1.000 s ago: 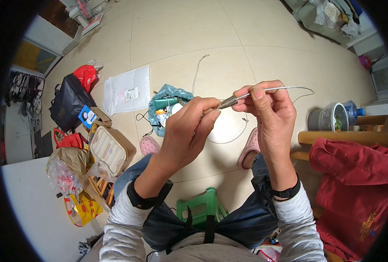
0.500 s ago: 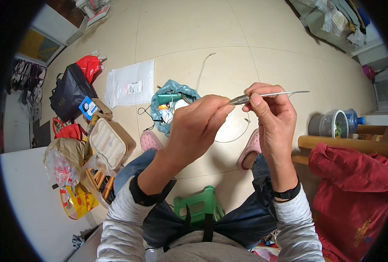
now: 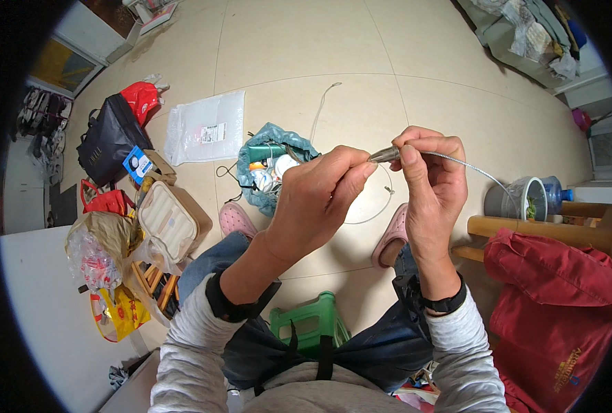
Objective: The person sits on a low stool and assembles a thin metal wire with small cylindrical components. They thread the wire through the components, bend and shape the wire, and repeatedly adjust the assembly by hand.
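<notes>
Both hands were up over the knees, working on a thin steel cable (image 3: 468, 165). The left hand (image 3: 319, 203) had thumb and fingertips pressed together on the small metal sleeve (image 3: 384, 154) at the cable's end, at about 1 o'clock from that hand. The right hand (image 3: 433, 182) was curled shut just beside it, pinching the cable right where it leaves the sleeve – so the sleeve sat between the two grips, and the cable ran off toward 4 o'clock, down to the grey bucket (image 3: 505, 199).

Containers: that bucket had something green showing inside, with a blue water bottle (image 3: 557, 193) touching it at 3 o'clock. On the floor at 10 o'clock from the left hand lay an open teal bag (image 3: 268, 138) with a green box, a white bottle and some wires in it. Further left, an open tan case (image 3: 171, 220) showing its pale ribbed lining – and a clear plastic bag (image 3: 96, 258) stuffed with red-and-white bits.
</notes>
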Demonstrator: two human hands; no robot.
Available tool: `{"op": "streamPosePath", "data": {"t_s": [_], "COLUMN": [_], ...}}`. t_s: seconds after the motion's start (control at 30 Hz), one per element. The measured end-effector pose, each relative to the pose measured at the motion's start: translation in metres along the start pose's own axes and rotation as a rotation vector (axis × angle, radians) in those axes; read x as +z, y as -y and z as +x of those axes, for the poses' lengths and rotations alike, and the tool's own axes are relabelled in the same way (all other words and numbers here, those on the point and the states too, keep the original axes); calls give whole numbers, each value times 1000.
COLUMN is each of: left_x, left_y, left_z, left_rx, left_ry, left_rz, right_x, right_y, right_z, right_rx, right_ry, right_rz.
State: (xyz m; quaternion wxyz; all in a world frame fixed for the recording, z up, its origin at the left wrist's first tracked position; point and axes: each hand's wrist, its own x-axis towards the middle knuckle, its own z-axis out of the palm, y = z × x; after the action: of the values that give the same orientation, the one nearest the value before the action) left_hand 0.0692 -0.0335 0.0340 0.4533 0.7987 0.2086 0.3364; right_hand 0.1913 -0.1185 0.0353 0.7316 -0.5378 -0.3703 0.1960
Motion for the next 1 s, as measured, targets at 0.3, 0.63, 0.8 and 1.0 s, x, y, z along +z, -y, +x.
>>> {"op": "streamPosePath", "data": {"t_s": [0.3,0.63,0.8,1.0], "left_x": [0,-3,-1,-3], "left_y": [-1,4,3,9], "left_z": [0,1,3,-1], "left_rx": [-13,-20,0,7], "left_ry": [-2,-31,-75,-13], "left_rz": [16,36,26,56], "right_x": [-2,-11,-11,-9], "right_y": [-1,2,7,2], "right_z": [0,7,9,7], "right_rx": [34,304,387,323], "right_ry": [-2,33,-21,-7], "right_rz": [21,131,246,149]}}
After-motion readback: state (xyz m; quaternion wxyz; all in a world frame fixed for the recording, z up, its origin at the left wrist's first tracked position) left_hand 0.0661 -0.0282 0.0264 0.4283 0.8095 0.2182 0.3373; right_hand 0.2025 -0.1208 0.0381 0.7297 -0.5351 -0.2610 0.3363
